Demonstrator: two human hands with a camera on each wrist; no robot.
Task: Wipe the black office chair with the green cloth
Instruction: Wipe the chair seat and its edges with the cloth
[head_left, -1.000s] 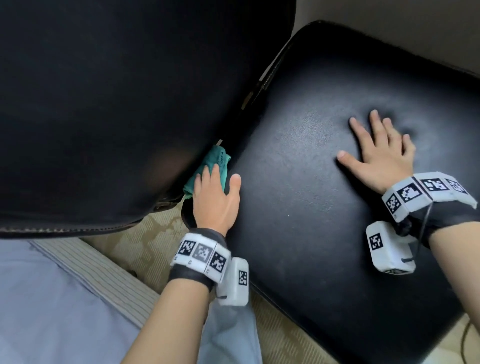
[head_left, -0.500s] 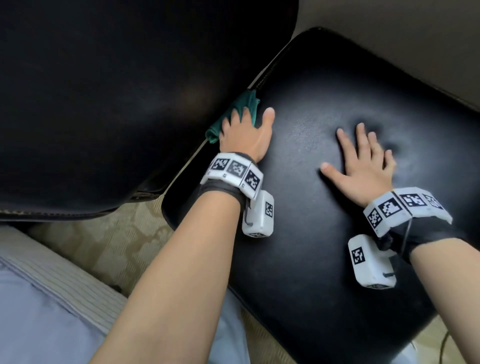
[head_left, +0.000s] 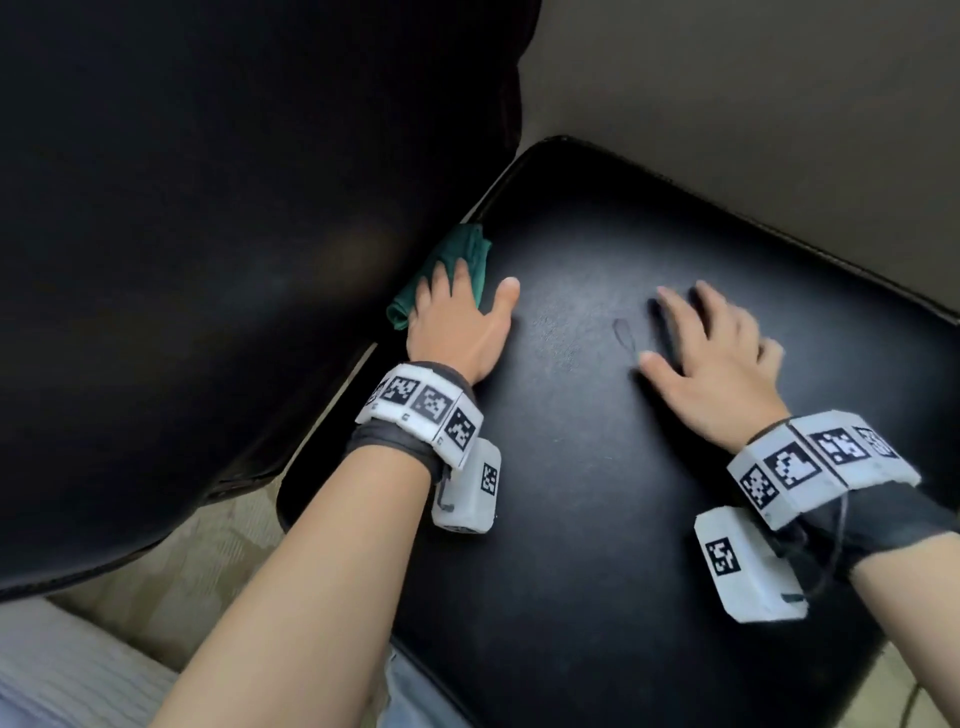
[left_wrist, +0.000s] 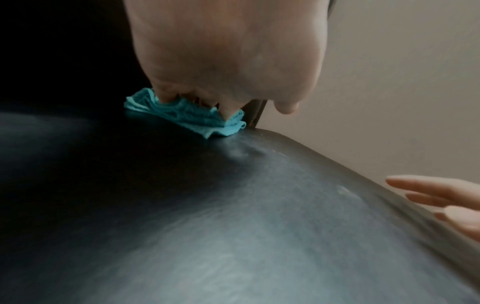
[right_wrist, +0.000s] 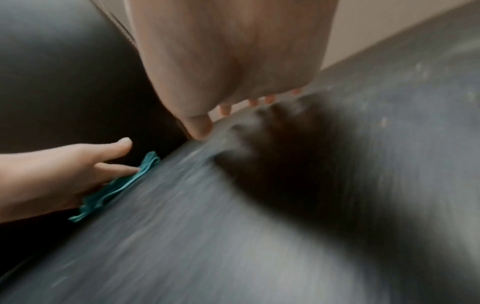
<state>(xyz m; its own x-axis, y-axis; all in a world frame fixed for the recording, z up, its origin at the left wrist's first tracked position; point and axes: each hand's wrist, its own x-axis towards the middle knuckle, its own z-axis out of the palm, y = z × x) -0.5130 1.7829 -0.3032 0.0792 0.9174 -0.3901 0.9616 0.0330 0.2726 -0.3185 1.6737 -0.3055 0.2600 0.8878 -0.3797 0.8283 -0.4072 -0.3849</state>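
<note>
The black office chair shows its seat and, to the left, its backrest. A crumpled green cloth lies on the seat's edge, right by the gap to the backrest. My left hand presses flat on the cloth with straight fingers, thumb out on the bare seat. In the left wrist view the fingertips sink into the cloth. My right hand rests palm down on the middle of the seat with its fingers spread, holding nothing. The right wrist view shows the cloth under the left hand.
Patterned carpet shows below the backrest. A plain beige surface lies beyond the seat's far edge. Light grey-blue clothing fills the bottom left corner. A thin cable runs by the seat's lower right corner.
My left hand has slid the cloth along the seat's edge by the backrest, away from me toward the far corner. The right hand stays flat on the seat.
</note>
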